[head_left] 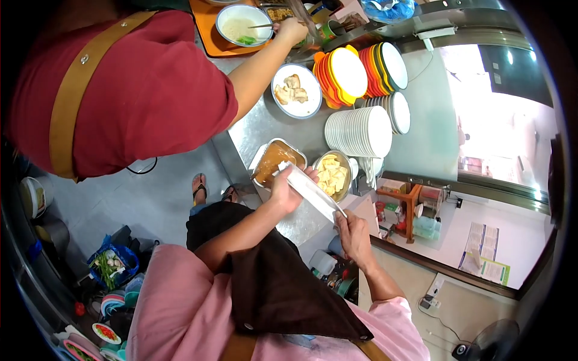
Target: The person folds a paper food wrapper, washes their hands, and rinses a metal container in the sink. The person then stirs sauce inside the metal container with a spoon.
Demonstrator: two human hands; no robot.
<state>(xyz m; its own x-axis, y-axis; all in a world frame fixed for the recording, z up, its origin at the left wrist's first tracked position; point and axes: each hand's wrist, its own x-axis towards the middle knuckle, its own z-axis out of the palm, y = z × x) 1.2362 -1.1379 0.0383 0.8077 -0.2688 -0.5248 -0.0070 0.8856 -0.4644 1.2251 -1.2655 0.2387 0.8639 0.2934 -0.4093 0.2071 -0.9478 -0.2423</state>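
Observation:
Both my hands are at a long, flat, whitish thing (pixel 314 193) that slants over the counter; it looks like a strip or a wide blade, but I cannot tell its kind. My left hand (pixel 285 191) is around its upper left end, with fingertips showing on the far side. My right hand (pixel 354 233) pinches its lower right end between thumb and fingers. Just beyond it is a bowl of yellow cut pieces (pixel 331 174). Near my left hand is a rectangular tray of brown sauce (pixel 272 157), partly covered by the hand.
A plate (pixel 307 107) of pale chunks lies farther along the counter. Stacks of white plates (pixel 356 131) and orange-yellow bowls (pixel 344 72) stand by the glass. To the left, a co-worker in a red shirt (pixel 150 96) reaches over a bowl (pixel 232 30) with a utensil.

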